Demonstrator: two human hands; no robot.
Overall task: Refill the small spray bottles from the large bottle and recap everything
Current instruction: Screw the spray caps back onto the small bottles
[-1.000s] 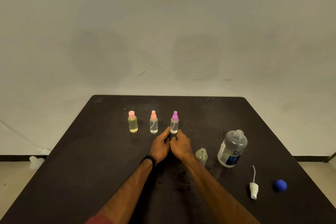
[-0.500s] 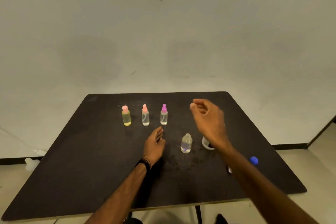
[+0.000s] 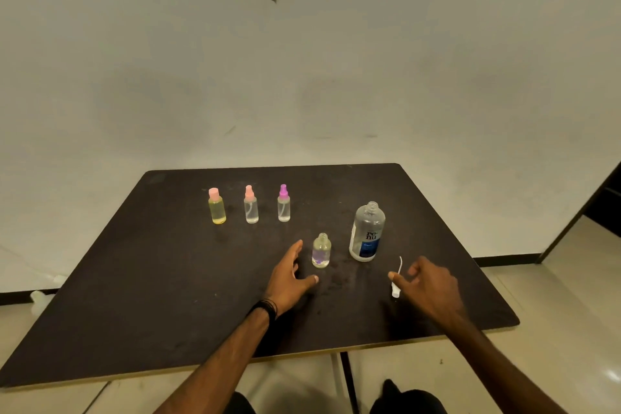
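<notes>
While the left hand [image 3: 289, 274] lies on the dark table [image 3: 141, 279] with its fingers spread and relaxed, gripping nothing, the uncapped small bottle [image 3: 321, 250] stands upright just beyond its thumb and forefinger, not touched. The right hand [image 3: 428, 286] hovers low over the table with fingers loosely curled; its fingertips are at the white spray pump [image 3: 396, 282], which lies on the table with its thin tube pointing away from the person, and they may be touching the pump, though the view is too small to tell if they grip it. Between the 2 hands and a little farther off stands the large clear bottle [image 3: 367, 235], upright, open at the neck, with a blue label. Well beyond the left hand, 3 capped small bottles stand in a row: a yellow bottle [image 3: 216, 207] with a pink cap, a clear bottle [image 3: 251, 205] with a pink sprayer, and a clear bottle with a purple sprayer [image 3: 284, 203]
</notes>
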